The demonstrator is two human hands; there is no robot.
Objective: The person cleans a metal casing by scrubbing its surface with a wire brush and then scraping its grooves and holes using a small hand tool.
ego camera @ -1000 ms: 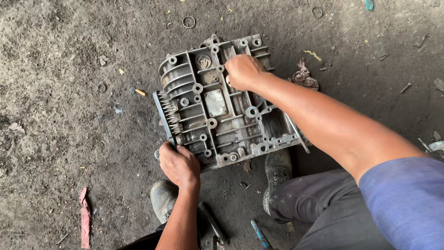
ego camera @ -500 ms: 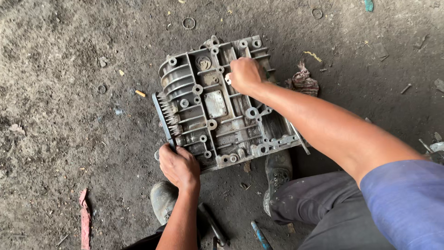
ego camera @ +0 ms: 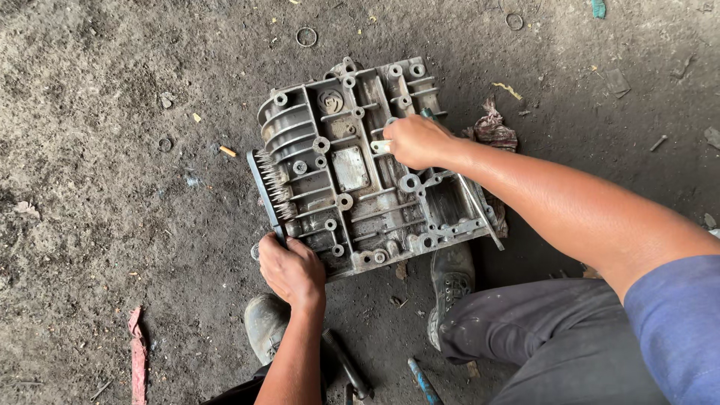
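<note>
1. Head view: a grey ribbed casting (ego camera: 360,169) lies flat on the dirt floor (ego camera: 112,187), at 12 o'clock from the person's boots (ego camera: 450,281).
2. The left hand (ego camera: 291,268) is clamped on the casting's 7 o'clock corner, beside a dark toothed strip (ego camera: 268,187) along its 9 o'clock edge, steadying it.
3. The right hand (ego camera: 416,141) is closed on a small pale metal piece (ego camera: 380,147) over the casting's middle, toward 1 o'clock.
4. Step in hand, as I judge it: working that piece at the casting. The next move calls for a steady hold.
5. A rag (ego camera: 493,126) lies at 3 o'clock, a ring (ego camera: 306,36) at 12.
</note>
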